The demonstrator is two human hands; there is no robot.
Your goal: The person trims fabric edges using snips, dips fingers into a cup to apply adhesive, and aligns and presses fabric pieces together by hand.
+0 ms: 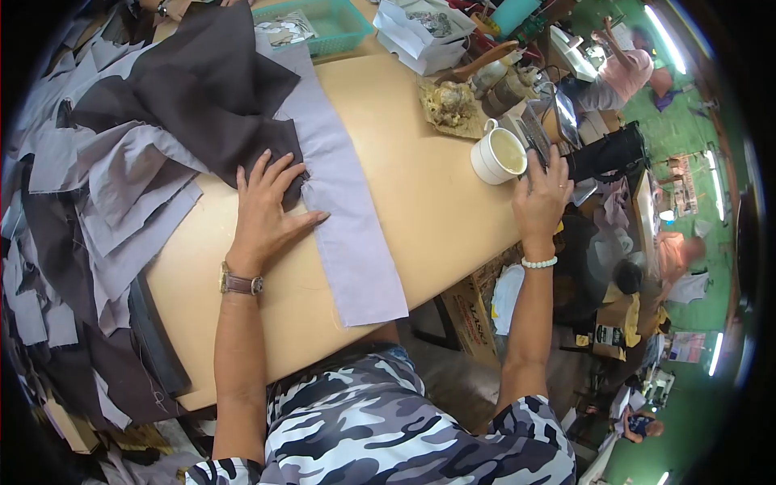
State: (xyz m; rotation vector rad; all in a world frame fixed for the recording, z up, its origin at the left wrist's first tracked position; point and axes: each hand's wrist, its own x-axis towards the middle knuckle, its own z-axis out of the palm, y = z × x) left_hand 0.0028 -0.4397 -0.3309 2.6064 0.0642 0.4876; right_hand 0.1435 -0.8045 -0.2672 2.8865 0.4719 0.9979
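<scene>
My left hand point(271, 198) lies with its fingers spread on the edge of the dark cloth point(210, 89) and the pale lilac strip point(352, 226). Nothing is gripped in it. The strip runs across the wooden table point(412, 186) to its front edge. At the right, my right hand point(543, 190) is beside a white cup point(491, 158) holding a pale liquid. Its fingers reach over dark items at the table's edge; whether they hold something, I cannot make out.
Heaped lilac and dark fabric point(121, 178) covers the left side. A teal basket point(323, 32), a white paper box point(420, 36) and a brown paper with a lumpy item point(449, 105) stand at the back. People work at the far right.
</scene>
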